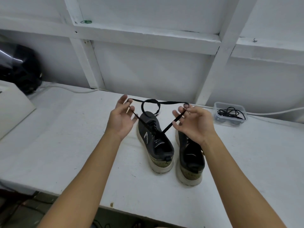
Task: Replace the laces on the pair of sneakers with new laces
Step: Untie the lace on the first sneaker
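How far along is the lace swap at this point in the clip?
Done: the left sneaker looks threaded with a black lace. In hand: left hand and right hand hold its two ends up, crossed in a loop, as if tying. Left: the right sneaker, partly hidden, unclear; laces sit in the plastic container.

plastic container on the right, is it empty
No, the clear plastic container holds a coiled bundle of black laces.
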